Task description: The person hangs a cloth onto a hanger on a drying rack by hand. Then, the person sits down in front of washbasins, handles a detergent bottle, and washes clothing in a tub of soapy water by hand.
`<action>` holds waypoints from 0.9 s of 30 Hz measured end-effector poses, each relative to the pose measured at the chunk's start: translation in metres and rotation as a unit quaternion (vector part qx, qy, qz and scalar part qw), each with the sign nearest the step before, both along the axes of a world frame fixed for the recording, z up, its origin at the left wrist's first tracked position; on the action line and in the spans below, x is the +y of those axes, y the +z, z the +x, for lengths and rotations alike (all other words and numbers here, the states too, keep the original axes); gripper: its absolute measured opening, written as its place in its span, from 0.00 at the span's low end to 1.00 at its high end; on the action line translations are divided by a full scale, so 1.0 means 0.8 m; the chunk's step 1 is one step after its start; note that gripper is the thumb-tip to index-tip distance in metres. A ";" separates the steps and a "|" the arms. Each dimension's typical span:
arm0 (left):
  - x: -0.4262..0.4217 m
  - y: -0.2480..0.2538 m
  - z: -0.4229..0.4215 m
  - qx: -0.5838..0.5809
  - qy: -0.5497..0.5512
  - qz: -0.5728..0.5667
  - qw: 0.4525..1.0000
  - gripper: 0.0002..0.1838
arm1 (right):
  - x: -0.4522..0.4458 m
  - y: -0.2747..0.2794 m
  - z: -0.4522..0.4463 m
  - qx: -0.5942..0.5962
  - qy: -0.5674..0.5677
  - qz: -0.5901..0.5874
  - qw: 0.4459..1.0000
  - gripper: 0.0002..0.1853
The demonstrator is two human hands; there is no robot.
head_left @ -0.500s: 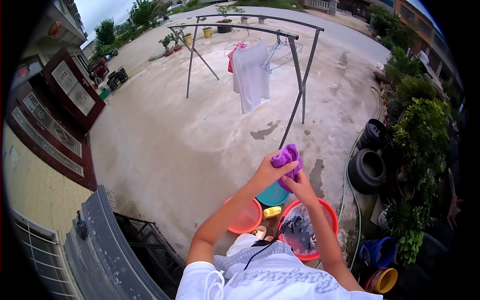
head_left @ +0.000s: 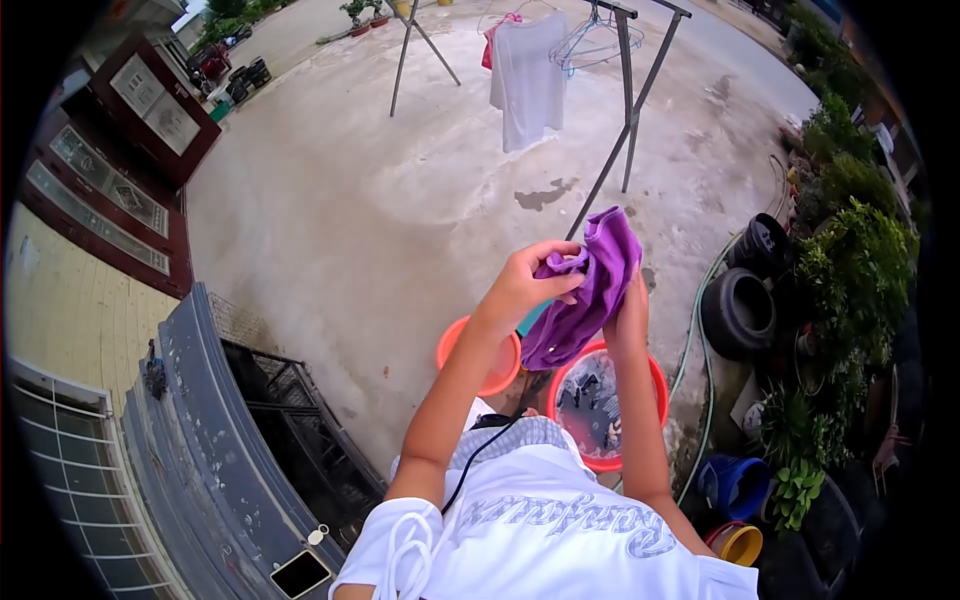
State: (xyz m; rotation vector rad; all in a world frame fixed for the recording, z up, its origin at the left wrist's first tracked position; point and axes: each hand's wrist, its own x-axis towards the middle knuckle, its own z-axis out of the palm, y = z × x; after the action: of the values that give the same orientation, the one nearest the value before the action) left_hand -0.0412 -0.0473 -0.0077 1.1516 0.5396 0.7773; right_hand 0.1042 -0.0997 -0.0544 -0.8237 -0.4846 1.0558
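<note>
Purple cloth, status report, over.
Left hand and right hand: both on purple cloth. Cloth creased, held up, red tub below. Nothing visible blocking either hand.

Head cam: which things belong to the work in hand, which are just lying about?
In the work:
purple cloth, held by left hand and right hand
red basin, likely
metal rack with hanging pale garment, likely

Apparently just lying about:
blue bucket
yellow bucket
phone-like item

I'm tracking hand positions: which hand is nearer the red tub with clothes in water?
Right. In the picture, the right hand, on the purple cloth, is just beyond the red tub; the left hand, also on the cloth, is farther up and left.
</note>
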 end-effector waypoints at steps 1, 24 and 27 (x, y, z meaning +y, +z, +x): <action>-0.002 0.009 -0.013 0.045 0.020 -0.006 0.999 0.12 | 0.005 -0.009 0.003 0.006 0.021 0.027 0.999 0.21; 0.330 -0.121 -0.557 0.173 0.214 0.082 0.958 0.04 | 0.302 0.116 -0.337 -0.075 -0.026 0.105 0.991 0.15; 0.366 -0.116 -0.563 0.213 0.214 0.138 0.943 0.07 | 0.352 0.139 -0.381 -0.127 -0.025 0.117 0.985 0.14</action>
State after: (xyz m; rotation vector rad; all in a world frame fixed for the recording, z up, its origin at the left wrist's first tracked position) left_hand -0.4916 0.2457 -0.1004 1.5008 1.0949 1.0035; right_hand -0.2007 0.1822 0.0569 -0.7597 -0.7854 0.8324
